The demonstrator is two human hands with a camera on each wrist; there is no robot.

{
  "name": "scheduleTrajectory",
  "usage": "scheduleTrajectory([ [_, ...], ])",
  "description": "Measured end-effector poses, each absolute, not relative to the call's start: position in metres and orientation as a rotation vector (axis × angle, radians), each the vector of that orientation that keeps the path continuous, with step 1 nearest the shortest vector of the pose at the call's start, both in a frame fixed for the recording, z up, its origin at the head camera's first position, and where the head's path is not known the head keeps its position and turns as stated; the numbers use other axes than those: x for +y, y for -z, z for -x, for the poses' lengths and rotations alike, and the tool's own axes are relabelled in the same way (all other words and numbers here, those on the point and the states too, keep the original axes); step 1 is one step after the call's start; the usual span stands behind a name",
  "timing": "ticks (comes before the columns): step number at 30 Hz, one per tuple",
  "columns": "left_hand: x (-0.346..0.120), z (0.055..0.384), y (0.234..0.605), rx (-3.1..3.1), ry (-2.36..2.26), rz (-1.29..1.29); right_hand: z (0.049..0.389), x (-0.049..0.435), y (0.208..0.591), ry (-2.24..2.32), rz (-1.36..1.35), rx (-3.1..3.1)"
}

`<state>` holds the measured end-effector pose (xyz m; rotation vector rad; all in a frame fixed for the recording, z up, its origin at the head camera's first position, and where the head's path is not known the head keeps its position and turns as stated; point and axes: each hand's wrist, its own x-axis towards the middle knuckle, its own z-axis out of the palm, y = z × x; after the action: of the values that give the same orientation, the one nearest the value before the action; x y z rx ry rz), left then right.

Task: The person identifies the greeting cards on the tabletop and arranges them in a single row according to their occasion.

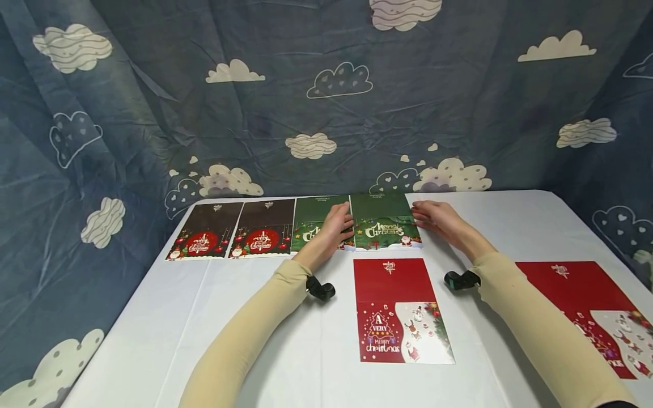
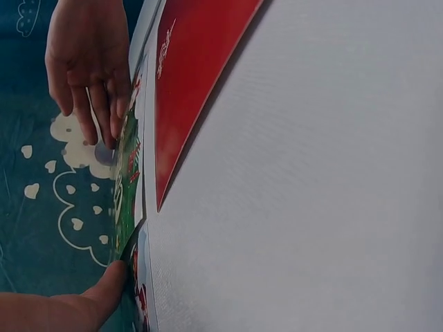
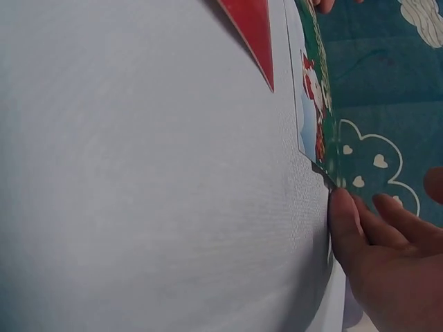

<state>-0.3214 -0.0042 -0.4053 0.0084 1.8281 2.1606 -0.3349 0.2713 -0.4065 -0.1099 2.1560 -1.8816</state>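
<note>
Four folded-out Christmas cards form a row at the table's back. At its right end is a green "Merry Christmas" card (image 1: 380,212), between both hands. My left hand (image 1: 334,226) lies over the neighbouring green card (image 1: 318,207), fingers at the first one's left edge; its thumb (image 2: 111,280) touches near that edge in the left wrist view. My right hand (image 1: 441,221) meets the opposite edge with fairly straight fingers; its thumb (image 3: 344,211) is against the card's side. Two dark cards, a left one (image 1: 204,226) and a right one (image 1: 262,226), complete the row.
A red Christmas card (image 1: 393,283) lies nearer the front, between the forearms. Another red card (image 1: 576,283) is at the right, partly covered by the right sleeve (image 1: 541,323). Cloud-patterned cloth (image 1: 285,113) hangs behind the white-covered table (image 1: 285,351).
</note>
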Motion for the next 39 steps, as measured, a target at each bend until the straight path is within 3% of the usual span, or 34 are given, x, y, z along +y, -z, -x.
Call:
scheduleTrajectory([
  [18,-0.015,0.301,0.402,1.91,-2.163,-0.079,0.306,0.275,0.39,1.794,0.209,2.287],
  [26,-0.029,0.27,0.393,1.959,-2.074,-0.166,0.263,0.283,0.371,1.738,0.31,2.311],
  [39,-0.055,0.187,0.404,1.812,-1.939,-0.132,0.172,0.294,0.376,1.534,0.326,2.298],
])
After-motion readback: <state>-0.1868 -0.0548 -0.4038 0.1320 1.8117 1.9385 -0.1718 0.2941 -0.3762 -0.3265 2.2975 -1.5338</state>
